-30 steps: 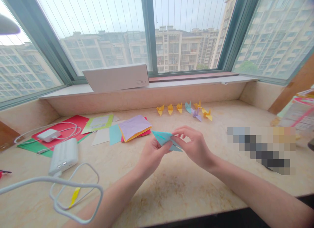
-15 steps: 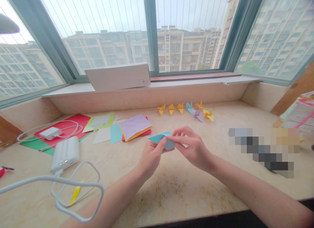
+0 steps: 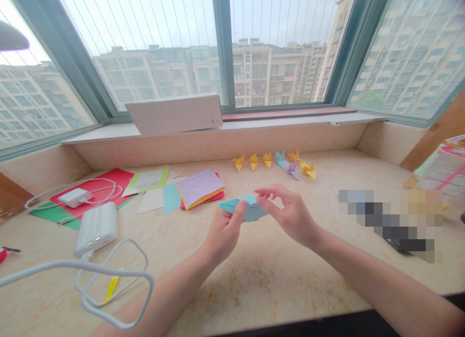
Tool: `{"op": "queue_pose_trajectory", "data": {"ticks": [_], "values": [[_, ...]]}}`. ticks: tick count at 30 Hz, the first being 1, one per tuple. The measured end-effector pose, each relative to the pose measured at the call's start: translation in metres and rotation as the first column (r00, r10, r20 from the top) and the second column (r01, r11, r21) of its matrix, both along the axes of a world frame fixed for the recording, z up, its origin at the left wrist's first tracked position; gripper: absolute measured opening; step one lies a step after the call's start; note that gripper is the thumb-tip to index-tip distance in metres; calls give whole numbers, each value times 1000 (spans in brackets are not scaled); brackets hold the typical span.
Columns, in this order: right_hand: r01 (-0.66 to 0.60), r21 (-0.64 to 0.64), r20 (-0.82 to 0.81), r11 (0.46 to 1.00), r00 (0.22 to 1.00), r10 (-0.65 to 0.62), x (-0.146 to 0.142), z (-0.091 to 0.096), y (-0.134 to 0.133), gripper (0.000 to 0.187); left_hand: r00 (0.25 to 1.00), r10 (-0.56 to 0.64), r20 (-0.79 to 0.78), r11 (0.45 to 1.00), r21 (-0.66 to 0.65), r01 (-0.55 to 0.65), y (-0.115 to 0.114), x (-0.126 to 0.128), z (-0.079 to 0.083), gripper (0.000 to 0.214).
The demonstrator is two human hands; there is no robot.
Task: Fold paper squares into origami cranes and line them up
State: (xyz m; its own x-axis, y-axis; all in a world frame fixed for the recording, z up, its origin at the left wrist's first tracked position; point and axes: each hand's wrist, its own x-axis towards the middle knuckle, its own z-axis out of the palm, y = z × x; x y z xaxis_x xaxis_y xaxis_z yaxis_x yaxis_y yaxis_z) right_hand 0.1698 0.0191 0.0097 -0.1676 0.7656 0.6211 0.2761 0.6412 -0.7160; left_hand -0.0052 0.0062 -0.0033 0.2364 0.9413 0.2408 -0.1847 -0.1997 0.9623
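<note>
Back from the worktop (image 3: 261, 279) front edge, I judge this folding: left hand (image 3: 225, 225) clamped on blue paper (image 3: 254, 211), right hand (image 3: 288, 211) grip unclear, neat creasing needed.

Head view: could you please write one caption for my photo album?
Left hand holds folded blue paper, right hand at its edge; small paper birds stand beyond.

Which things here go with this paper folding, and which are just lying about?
Likely part of it: blue paper in the left hand, coloured sheets, folded paper birds.

Seemingly lying about: white power bank, charger, white cable, white box.
</note>
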Motion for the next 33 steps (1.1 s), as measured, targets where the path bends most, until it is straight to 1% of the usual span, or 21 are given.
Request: {"op": "queue_pose_trajectory", "data": {"ticks": [1, 3, 8, 12, 15, 19, 21, 24, 26, 29, 31, 33], "values": [[1, -45, -5, 999, 1000, -2, -1, 0, 0, 11, 1000, -4, -27, 1000, 13, 4, 0, 0, 0, 42], [-17, -95, 5, 995, 1000, 17, -2, 0, 0, 9, 998, -8, -59, 1000, 24, 9, -1, -1, -1, 42], [-39, -119, 30, 992, 999, 43, -3, -3, 0, 9, 999, 26, -35, 1000, -10, -26, -1, -2, -6, 43], [-55, -158, -1, 986, 998, 55, -4, -7, 1, 21, 995, 66, -72, 998, -21, -68, -3, -2, -2, 38], [-76, -203, -24, 976, 997, 73, -4, -8, 2, 32, 995, 37, -98, 999, 0, -37, -5, -2, 4, 34], [-88, -235, -26, 968, 996, 84, -4, -8, 2, 36, 994, -11, -108, 1000, 9, 12, -5, -3, 4, 34], [-57, -206, -2, 977, 998, 58, -4, -8, 1, 36, 996, -19, -91, 1000, 1, 19, -5, -2, 2, 33], [15, -126, 38, 992, 999, -10, -3, -8, -2, 37, 999, -27, -46, 999, -43, 25, -3, -1, -1, 32], [31, -40, 49, 999, 998, -29, -2, -8, -3, 31, 1000, -26, 9, 997, -68, 27, -1, -1, -2, 31], [-56, 152, 147, 987, 989, 33, -1, -9, -4, 16, 992, -15, 124, 996, -80, 25, 2, -2, -1, 27], [-122, 233, 248, 965, 967, 62, 0, -11, -4, 16, 985, -6, 171, 995, -94, 23, 4, -3, -1, 25], [-127, 264, 294, 956, 955, 45, 0, -12, -3, 20, 985, 3, 175, 994, -112, 17, 4, -4, -1, 24]]}}
